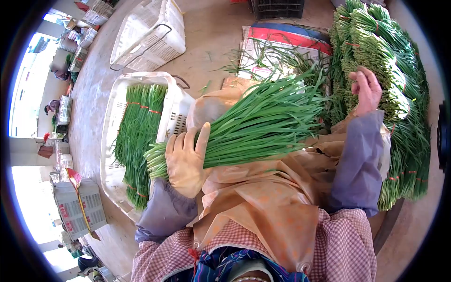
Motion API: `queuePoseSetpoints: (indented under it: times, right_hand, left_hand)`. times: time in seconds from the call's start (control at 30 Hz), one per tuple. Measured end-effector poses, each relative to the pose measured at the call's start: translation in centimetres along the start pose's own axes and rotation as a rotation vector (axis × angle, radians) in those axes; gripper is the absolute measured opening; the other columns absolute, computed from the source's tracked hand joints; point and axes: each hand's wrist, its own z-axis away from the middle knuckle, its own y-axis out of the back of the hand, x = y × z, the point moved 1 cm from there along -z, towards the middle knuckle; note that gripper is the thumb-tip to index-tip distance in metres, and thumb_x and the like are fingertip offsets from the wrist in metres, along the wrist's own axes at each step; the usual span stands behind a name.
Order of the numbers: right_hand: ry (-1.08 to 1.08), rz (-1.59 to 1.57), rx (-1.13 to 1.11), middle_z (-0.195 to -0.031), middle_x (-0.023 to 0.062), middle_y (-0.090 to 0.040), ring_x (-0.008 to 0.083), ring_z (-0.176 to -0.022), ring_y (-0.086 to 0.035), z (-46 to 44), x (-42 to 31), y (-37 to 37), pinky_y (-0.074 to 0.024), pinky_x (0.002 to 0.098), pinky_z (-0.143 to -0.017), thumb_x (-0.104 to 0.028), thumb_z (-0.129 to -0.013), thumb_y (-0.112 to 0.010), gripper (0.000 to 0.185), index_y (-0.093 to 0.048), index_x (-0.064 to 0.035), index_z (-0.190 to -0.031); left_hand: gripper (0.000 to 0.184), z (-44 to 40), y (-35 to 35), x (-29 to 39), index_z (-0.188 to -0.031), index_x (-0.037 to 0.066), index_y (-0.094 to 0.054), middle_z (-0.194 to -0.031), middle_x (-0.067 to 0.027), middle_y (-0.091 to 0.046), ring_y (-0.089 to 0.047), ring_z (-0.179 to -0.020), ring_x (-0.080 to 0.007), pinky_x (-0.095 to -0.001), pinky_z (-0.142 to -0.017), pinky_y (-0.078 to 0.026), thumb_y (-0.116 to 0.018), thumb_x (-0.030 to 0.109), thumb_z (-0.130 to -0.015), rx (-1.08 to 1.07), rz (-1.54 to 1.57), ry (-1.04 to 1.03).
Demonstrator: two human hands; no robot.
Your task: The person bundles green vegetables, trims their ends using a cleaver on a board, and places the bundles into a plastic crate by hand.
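A loose bunch of garlic chives [263, 122] lies across my lap on a brown apron [263, 188], its pale stem ends to the left and leaf tips to the right. My left hand [185, 162], in a pale rubber glove, is laid over the stems near their cut ends, its fingers reaching over the far edge and its thumb pointing forward. My bare right hand [366, 89] is raised at the right, beside stacked chive bundles [371, 51] with red ties. Its fingers are curled in; whether a small thing is between them cannot be made out.
At the left, a white crate [107, 155] holds tied chive bundles [141, 136]. Another white crate [164, 42] stands behind it, and a black crate [277, 9] is at the back. Loose leaves litter a flattened sack [263, 61]. Other people and crates are far left.
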Motion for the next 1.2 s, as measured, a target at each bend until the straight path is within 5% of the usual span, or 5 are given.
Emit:
queuePoseSetpoints:
  times: [0.27,0.4,0.6,0.7,1.2]
  right_hand:
    - [0.871,0.668,-0.983,-0.138,0.0184,-0.049,0.0382,-0.134,-0.041,16.3,-7.3,-15.0,-0.0261,0.0573,-0.112,-0.035,-0.071,-0.082,0.093,-0.035,-0.0146,-0.149]
    - [0.406,0.569,-1.268,-0.143,0.0135,-0.047,0.0322,-0.136,-0.041,15.2,-0.7,-19.2,-0.0251,0.0585,-0.112,-0.034,-0.066,-0.086,0.103,-0.030,-0.0186,-0.152]
    - [-0.121,-0.215,-1.056,-0.120,0.0114,-0.067,0.0215,-0.111,-0.064,16.9,3.9,-18.2,-0.0495,0.0350,-0.098,0.001,-0.064,-0.083,0.082,-0.051,-0.0068,-0.138]
    - [-0.432,-0.383,-0.986,-0.124,0.0105,-0.065,0.0183,-0.112,-0.061,16.9,2.7,-17.8,-0.0485,0.0328,-0.099,0.009,-0.064,-0.081,0.082,-0.049,0.0014,-0.138]
    - [0.204,0.307,-0.926,-0.119,0.0233,-0.058,0.0405,-0.111,-0.058,17.0,-5.1,-17.5,-0.0472,0.0445,-0.097,-0.025,-0.066,-0.085,0.092,-0.037,-0.0013,-0.141]
  left_hand:
    - [0.095,-2.2,1.1,0.0,-0.146,0.010,-0.039,-0.130,-0.0142,-0.052,-0.050,-0.119,-0.0345,-0.0527,-0.107,-0.033,-0.082,0.023,-0.062,-0.144,-0.010,-0.043]
    - [0.077,-1.3,2.5,1.4,-0.137,0.011,-0.051,-0.134,-0.0146,-0.054,-0.051,-0.124,-0.0379,-0.0569,-0.110,-0.028,-0.081,0.024,-0.068,0.073,-0.103,-0.187]
    - [0.032,5.5,-0.6,0.2,-0.101,0.006,-0.069,-0.108,-0.0150,-0.067,-0.064,-0.104,-0.0350,-0.0506,-0.096,-0.045,-0.076,0.013,-0.071,0.329,0.353,-0.334]
    - [0.038,4.8,-3.3,-3.6,-0.106,-0.003,-0.066,-0.108,-0.0180,-0.067,-0.064,-0.103,-0.0353,-0.0396,-0.095,-0.048,-0.079,0.014,-0.075,0.278,0.632,0.267]
    - [0.105,-10.6,-6.4,-4.0,-0.144,-0.002,-0.036,-0.139,-0.0201,-0.050,-0.058,-0.119,-0.0322,-0.0477,-0.098,-0.053,-0.089,0.039,-0.063,0.010,2.257,-0.110]
